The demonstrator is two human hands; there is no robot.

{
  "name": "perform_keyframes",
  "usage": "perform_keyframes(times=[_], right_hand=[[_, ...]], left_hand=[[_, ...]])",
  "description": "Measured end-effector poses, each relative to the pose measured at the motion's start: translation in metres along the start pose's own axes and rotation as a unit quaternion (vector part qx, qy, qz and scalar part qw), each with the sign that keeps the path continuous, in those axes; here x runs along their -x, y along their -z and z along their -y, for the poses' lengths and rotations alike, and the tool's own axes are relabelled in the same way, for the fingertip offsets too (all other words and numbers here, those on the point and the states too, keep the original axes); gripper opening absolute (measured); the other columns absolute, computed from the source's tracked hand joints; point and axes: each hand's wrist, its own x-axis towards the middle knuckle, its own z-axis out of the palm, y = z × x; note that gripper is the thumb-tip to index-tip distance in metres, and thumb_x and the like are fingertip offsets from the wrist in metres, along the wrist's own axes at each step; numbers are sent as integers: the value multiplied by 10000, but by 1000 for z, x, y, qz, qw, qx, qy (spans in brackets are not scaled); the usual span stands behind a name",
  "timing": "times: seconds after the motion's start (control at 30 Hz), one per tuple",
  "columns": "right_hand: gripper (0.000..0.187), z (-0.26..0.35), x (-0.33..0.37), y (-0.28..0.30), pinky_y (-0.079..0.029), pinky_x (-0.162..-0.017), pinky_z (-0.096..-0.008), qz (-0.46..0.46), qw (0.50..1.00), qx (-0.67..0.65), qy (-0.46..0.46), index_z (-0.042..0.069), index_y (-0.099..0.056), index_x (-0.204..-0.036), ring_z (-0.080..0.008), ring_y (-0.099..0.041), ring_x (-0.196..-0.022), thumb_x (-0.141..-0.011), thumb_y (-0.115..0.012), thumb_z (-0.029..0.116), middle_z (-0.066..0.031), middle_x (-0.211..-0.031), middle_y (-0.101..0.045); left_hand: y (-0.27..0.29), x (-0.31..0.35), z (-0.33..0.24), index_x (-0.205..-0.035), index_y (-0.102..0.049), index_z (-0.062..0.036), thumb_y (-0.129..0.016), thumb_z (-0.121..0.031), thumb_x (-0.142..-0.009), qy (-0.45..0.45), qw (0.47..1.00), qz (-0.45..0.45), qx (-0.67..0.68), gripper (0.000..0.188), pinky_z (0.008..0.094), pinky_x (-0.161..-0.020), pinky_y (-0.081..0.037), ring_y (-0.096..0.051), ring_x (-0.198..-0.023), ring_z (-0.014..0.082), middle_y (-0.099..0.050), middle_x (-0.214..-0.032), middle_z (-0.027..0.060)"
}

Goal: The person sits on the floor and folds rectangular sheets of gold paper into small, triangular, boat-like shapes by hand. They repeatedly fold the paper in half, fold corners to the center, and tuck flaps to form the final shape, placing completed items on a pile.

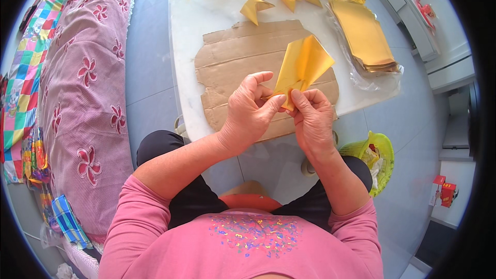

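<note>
A partly folded sheet of gold paper (305, 64) rises from between my hands, above a flat piece of brown cardboard (232, 54). My left hand (250, 106) pinches its lower end between thumb and fingers. On the other side of the same end, my right hand (314, 116) presses with its thumb, fingers curled beneath. The paper's upper part flares open with a crease down it. Several finished gold folded paper pieces (256, 8) lie at the far side of the white table (188, 15). A stack of flat gold paper sheets (361, 33) rests on clear plastic at the right.
A lime green basket (382, 163) with crumpled scraps stands on the floor at the right of my knee. To the left is a long seat under a pink flowered cover (85, 98). White cabinets (413, 15) line the right side.
</note>
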Motion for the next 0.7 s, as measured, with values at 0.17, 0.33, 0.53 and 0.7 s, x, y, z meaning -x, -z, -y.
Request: perform_keyframes(times=[0.17,0.33,0.53,0.7], right_hand=[[131,-3,3,0,-518,-704,-244,8,994,101,29,40,-587,-874,-91,-613,-727,-912,-698,97,-37,-824,-654],[131,0,4,0,-512,-705,-239,30,992,120,5,34,-591,-899,-87,-606,-748,-920,-692,115,-36,-851,-652],[139,9,0,-1,-511,-725,-261,56,996,-33,-54,33,-603,-1011,-113,-614,-784,-982,-602,168,-50,-918,-660],[151,11,-4,5,-531,-740,-292,92,991,-30,-94,28,-604,-1070,-127,-626,-792,-987,-586,153,-49,-927,-664]], left_hand=[[6,-8,-7,-1177,-556,44,-635,-109,-943,103,984,65,133,291,280,-787,-547,-655,-893,146,-677,-975,93],[10,-8,-3,-1040,-641,21,-618,-150,-950,123,983,70,114,195,280,-817,-510,-628,-860,124,-675,-981,67],[17,-11,-2,-1029,-649,19,-619,-122,-916,124,983,71,116,183,267,-817,-493,-620,-844,109,-676,-931,53],[17,-10,-10,-1017,-650,24,-619,-127,-900,131,983,103,77,194,268,-809,-498,-615,-844,96,-671,-916,42]])
